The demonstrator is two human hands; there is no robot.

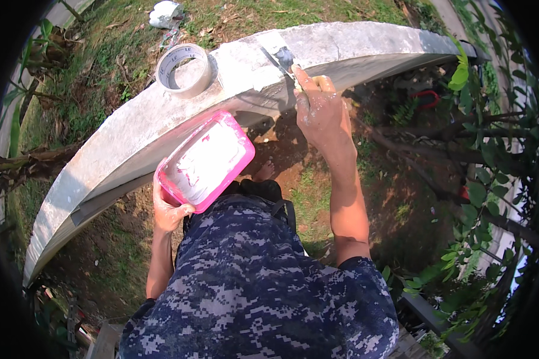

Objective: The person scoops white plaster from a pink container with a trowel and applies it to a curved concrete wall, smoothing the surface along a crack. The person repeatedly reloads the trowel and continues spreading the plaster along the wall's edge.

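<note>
My left hand (169,206) grips a pink rectangular plastic tub (244,157) by its side, thumb at the near corner. Thick white paint or paste (206,160) coats its inside in streaks. Above the tub to the right, my right hand (322,110) closes around a small hand tool (284,58) with a grey flat head and pale handle; brush or scraper, I cannot tell. Its head meets the wall top beside a fresh white patch (254,76). White specks dot my right hand. A wide roll of tape (184,70) lies on the wall, left of the patch.
A curved concrete wall (117,128) arcs across in front of me. Beyond it are grass and a white plastic bag (165,14). Leafy branches (479,191) crowd the right side. A red curved object (426,100) rests on the soil.
</note>
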